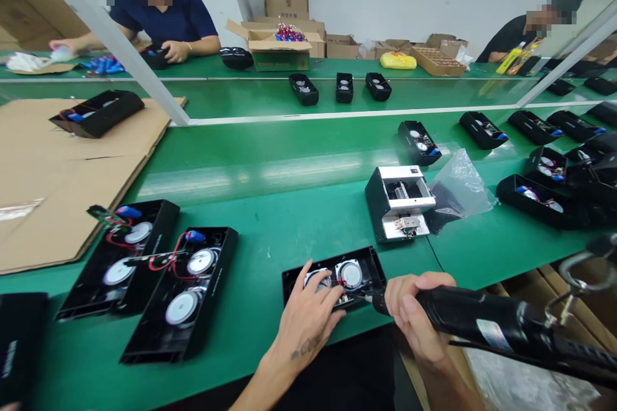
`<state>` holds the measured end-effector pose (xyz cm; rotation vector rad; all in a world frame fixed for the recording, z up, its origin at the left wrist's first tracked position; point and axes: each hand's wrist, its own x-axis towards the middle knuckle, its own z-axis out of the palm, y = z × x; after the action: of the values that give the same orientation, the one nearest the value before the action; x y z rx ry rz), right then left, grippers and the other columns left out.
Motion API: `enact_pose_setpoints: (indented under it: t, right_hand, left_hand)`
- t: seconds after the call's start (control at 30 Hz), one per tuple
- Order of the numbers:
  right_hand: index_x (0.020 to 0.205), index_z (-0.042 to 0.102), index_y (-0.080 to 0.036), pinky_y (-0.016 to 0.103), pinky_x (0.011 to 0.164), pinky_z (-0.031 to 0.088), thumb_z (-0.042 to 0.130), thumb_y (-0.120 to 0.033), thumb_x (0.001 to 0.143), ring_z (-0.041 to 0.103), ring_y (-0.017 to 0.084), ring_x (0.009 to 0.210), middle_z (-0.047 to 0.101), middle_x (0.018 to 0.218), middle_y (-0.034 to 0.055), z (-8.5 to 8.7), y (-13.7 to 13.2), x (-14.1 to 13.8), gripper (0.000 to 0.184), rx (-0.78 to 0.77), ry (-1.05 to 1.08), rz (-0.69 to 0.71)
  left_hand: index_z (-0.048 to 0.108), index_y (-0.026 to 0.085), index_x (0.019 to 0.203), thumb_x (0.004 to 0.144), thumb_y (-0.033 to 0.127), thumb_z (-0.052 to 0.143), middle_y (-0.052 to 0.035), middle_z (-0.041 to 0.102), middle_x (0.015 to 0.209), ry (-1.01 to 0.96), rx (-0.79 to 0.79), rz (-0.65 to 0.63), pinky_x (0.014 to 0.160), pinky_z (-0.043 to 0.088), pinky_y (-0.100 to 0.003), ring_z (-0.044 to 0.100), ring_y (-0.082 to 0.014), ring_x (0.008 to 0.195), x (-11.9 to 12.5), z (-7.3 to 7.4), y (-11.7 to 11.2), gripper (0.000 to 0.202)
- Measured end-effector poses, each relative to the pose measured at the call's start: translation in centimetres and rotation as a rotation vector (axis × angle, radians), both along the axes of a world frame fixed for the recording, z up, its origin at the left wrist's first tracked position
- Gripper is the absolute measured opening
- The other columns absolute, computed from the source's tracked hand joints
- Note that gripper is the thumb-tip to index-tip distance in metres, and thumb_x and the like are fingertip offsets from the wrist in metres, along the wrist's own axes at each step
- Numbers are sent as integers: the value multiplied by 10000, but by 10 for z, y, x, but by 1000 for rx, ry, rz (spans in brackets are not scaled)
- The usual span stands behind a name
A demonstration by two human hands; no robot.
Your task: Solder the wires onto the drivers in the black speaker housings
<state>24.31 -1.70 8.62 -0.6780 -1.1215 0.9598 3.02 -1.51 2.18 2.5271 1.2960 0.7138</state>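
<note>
Black plastic speaker housing (332, 263) is your workpiece: lies open side up on the green bench (270, 225), on your side of the screw feeder (402, 207) & a bit L of it. Long axis runs roughly L–R, R end angled slightly away from you, toward the feeder.

Your L hand (308, 311) is on the housing, further L of the feeder than your R hand (418, 311). L fingers spread wide, tips down inside by the round spkrs (350, 275); what exactly they press on is hidden. R hand is wrapped round the nose end of a black power screwdriver (467, 314), your side of the feeder & slightly R.

Key relation, I'd say: screwdriver slants in from the R, at an angle to the housing's long axis, w/ its bit (369, 298) by the near long wall, R of your L fingertips. Can't tell if it's seated on anything. L hand overlaps the housing; R hand is just beside its R end.

Also abt: clear plastic bag (460, 186) just R of the feeder, one open housing (409, 146) behind it, two wired housings (212, 298) well L.
</note>
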Motion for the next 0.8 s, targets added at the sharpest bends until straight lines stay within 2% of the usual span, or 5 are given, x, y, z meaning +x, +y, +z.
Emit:
enact_pose_setpoints:
  t: [0.17,0.4,0.6,0.8]
  right_hand:
    - [1222,546,-348,259,510,443,591,-216,1065,481,117,480,493,657,-100,-9,4,-2,210,-40,1,-8]
    - [1199,541,-340,238,498,437,591,-242,1075,460,96,461,472,665,-110,-11,10,-7,166,-41,-17,-7]
    - [1132,527,-326,270,489,434,603,-209,1048,447,107,455,481,656,-106,-16,4,-12,163,-23,-63,12]
    - [1023,536,-306,323,510,494,601,-127,990,452,109,399,490,585,-115,-4,2,-23,193,78,-244,-66]
  left_hand:
    - [704,246,1153,880,220,836,-2,799,912,-11,15,-11,1327,323,-642,730,-294,1166,0,0,0,304]
    - [697,243,1130,871,221,850,12,803,907,-41,13,-1,1345,293,-632,732,-284,1151,0,-2,-1,302]
    - [665,231,1033,927,240,805,15,787,872,-45,12,-8,1351,275,-616,742,-266,1115,3,-2,-3,177]
    - [641,223,989,1017,228,682,-2,772,833,-26,1,-17,1352,265,-630,756,-263,1134,3,-1,-4,50]
